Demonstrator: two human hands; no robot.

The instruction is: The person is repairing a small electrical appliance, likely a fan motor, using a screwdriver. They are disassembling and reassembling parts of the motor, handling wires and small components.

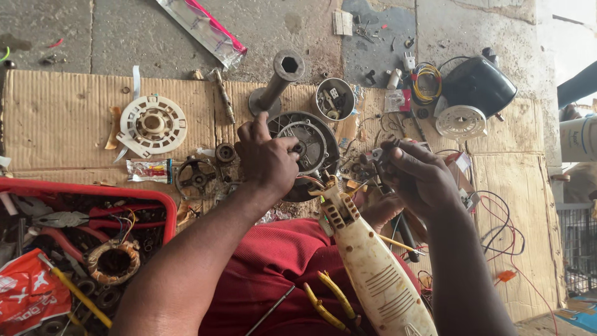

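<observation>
Even, soft daylight with faint shadows, overexposed glare at the upper right corner, focus sharp throughout.

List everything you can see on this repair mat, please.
Motor plate: 1, dark grey round, mat centre, under the left hand.
Cream housing: 1, cream, on the lap.
Steel pipe: 1, grey, upright, above the plate.
White disc: 1, cream-white, mat left.
Small cup: 1, metal, holding small parts, right of the pipe.
Black casing: 1, black, top right.
White wheel: 1, white, just below the casing.
Red tray: 1, red, lower left, full of tools and parts.
Copper coil: 1, brownish, in the tray.
Yellow pliers: 1, yellow handles, on the lap.
Cardboard mat: 1, brown, on concrete.
Left hand: on the plate.
Right hand: fingers pinching a small dark part.
</observation>
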